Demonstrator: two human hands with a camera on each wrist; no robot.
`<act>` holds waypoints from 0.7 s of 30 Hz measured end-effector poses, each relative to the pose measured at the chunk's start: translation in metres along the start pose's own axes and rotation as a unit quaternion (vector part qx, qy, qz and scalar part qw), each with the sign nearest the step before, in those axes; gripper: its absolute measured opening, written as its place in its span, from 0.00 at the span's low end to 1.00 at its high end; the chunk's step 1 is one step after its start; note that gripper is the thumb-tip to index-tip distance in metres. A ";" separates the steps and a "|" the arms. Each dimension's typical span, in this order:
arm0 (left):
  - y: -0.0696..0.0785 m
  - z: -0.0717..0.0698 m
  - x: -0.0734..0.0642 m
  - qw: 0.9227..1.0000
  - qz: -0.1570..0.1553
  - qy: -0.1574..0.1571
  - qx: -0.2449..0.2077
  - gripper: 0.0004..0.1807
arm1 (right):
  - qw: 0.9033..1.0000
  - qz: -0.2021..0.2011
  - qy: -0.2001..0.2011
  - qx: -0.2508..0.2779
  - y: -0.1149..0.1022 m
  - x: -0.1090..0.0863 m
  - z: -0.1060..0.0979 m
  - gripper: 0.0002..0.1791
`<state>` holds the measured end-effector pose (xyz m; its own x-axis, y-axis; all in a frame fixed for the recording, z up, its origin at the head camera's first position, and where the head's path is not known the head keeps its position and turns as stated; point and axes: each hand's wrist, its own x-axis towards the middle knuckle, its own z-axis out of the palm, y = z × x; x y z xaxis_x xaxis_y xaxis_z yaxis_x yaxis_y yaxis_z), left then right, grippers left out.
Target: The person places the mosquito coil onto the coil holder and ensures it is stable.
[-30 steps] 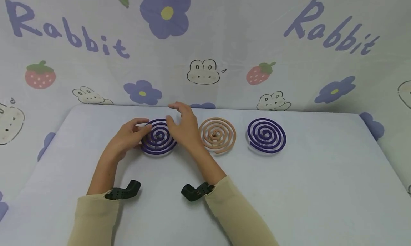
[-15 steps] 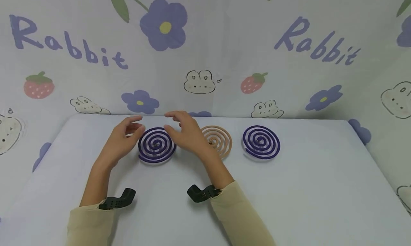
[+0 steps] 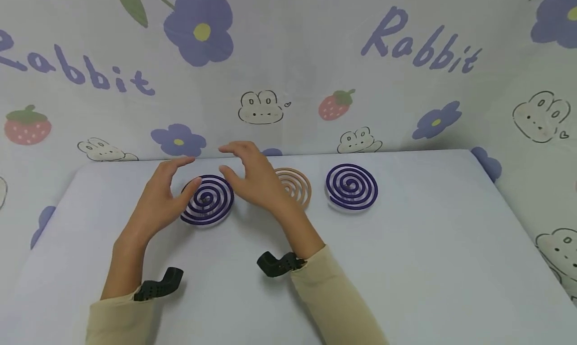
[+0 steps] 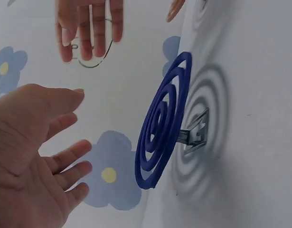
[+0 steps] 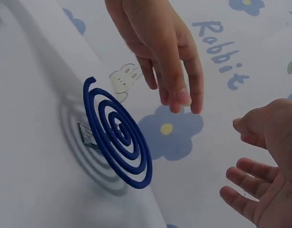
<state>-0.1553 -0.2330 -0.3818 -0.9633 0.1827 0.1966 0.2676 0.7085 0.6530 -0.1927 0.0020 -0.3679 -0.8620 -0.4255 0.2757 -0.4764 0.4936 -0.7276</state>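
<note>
A dark purple mosquito coil (image 3: 206, 199) is mounted flat on a small metal stand (image 4: 198, 133) on the white table. My left hand (image 3: 158, 197) is raised at its left side, thumb and fingers apart, with the thumb overlapping the coil's edge in the head view. In the left wrist view, a gap separates that hand from the coil. To the coil's right, my right hand (image 3: 252, 177) hovers with loosely bent fingers and nothing in its grasp. Behind the right hand and wrist, an orange-tan coil (image 3: 309, 187) is partly hidden.
Another purple coil (image 3: 351, 186) stands farther right, in the same row. The white table (image 3: 405, 265) ends at the back against a cloth (image 3: 297, 44) printed with flowers, rabbits and strawberries. Each wrist wears a black camera mount (image 3: 279, 265).
My left hand has drawn back from the purple coil's edge and spread its thumb and fingers. The right hand has shifted slightly off the coil. The head view has swung a little right.
</note>
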 end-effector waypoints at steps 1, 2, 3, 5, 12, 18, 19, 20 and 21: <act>0.002 0.002 0.000 1.000 0.009 0.005 0.001 0.31 | 1.000 -0.001 0.000 -0.012 0.000 -0.002 -0.003 0.24; 0.003 0.004 0.000 1.000 0.016 0.009 0.003 0.32 | 1.000 -0.003 -0.004 -0.028 -0.001 -0.005 -0.006 0.24; 0.003 0.006 -0.001 1.000 0.020 0.012 0.006 0.32 | 0.999 -0.007 -0.010 -0.044 0.000 -0.009 -0.009 0.24; 0.003 0.009 -0.004 0.999 0.030 0.018 0.010 0.32 | 0.997 -0.022 -0.024 -0.073 0.005 -0.016 -0.012 0.24; 0.006 0.016 -0.016 0.998 0.042 0.022 0.043 0.32 | 0.990 -0.051 -0.027 -0.130 0.029 -0.046 -0.028 0.23; 0.007 0.011 -0.027 0.995 0.039 0.025 0.089 0.33 | 0.992 -0.040 -0.021 -0.121 0.044 -0.068 -0.055 0.25; 0.007 0.009 -0.028 0.994 0.040 0.028 0.098 0.34 | 0.992 -0.039 -0.017 -0.118 0.047 -0.072 -0.060 0.25; 0.006 0.008 -0.029 0.993 0.040 0.029 0.106 0.34 | 0.992 -0.036 -0.013 -0.118 0.049 -0.075 -0.065 0.26; 0.005 0.006 -0.030 0.992 0.041 0.030 0.114 0.34 | 0.992 -0.035 -0.009 -0.120 0.052 -0.079 -0.070 0.26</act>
<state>-0.1251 -0.2310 -0.3895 -0.9337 0.2095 0.2904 0.3269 0.8297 0.4525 -0.1617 0.1140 -0.3838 -0.8230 -0.4778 0.3073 -0.5646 0.6279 -0.5357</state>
